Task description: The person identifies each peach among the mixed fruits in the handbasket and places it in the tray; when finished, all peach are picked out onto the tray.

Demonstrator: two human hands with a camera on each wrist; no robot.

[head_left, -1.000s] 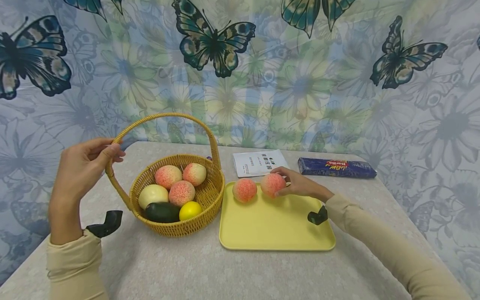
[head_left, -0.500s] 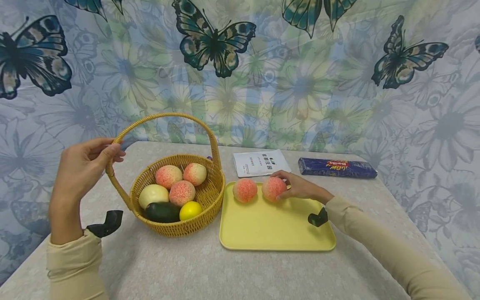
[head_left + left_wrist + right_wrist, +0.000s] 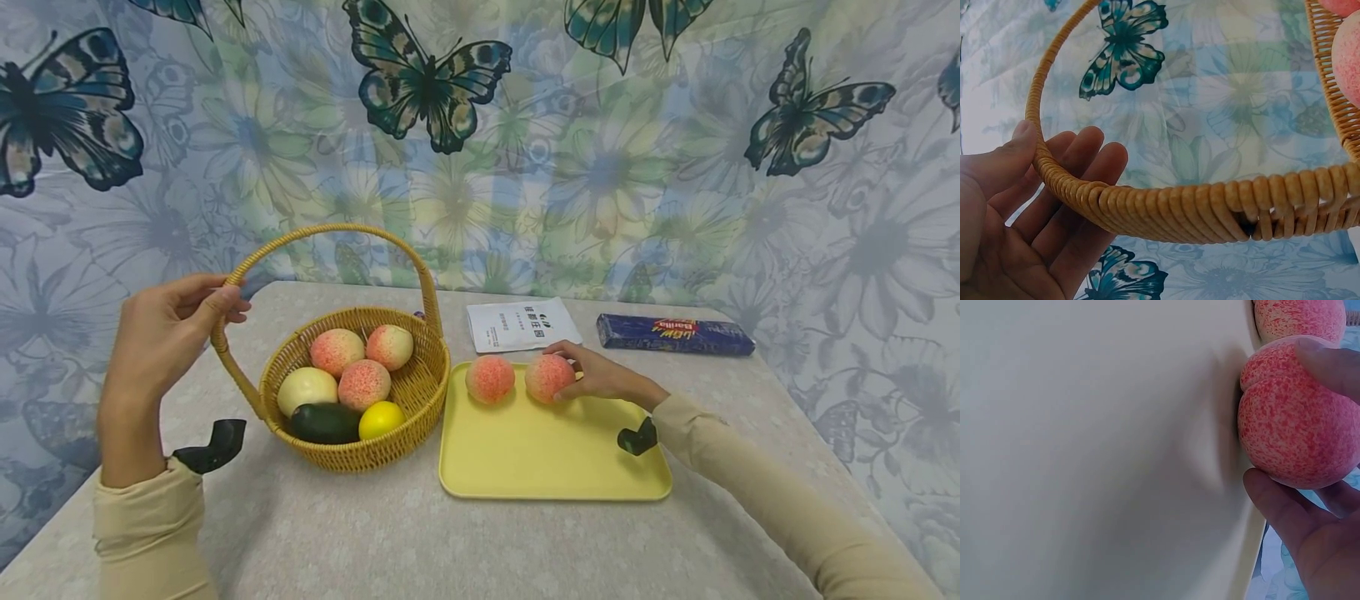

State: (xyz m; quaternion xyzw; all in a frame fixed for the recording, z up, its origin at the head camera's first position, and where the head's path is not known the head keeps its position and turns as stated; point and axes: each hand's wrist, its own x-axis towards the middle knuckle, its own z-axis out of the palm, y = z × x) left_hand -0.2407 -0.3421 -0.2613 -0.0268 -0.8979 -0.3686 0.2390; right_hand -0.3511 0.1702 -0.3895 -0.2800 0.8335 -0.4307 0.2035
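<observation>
My left hand pinches the handle of a wicker basket at its left side, thumb on one side and fingers on the other. Inside the basket lie several peaches, a pale yellow round fruit, a dark green cucumber-like vegetable and a lemon-yellow fruit. At the back of a yellow tray, my right hand holds a pink peach between thumb and fingers, low against the tray surface. Another peach sits on the tray just left of it.
Behind the tray lies a white printed sheet. A blue Barilla box is at the back right of the table. A butterfly-patterned cloth hangs behind the table. The basket's right side stands close to the tray's left edge.
My right hand has lowered the peach slightly and shifted it a little to the right on the tray. The left hand and the basket stay where they were.
</observation>
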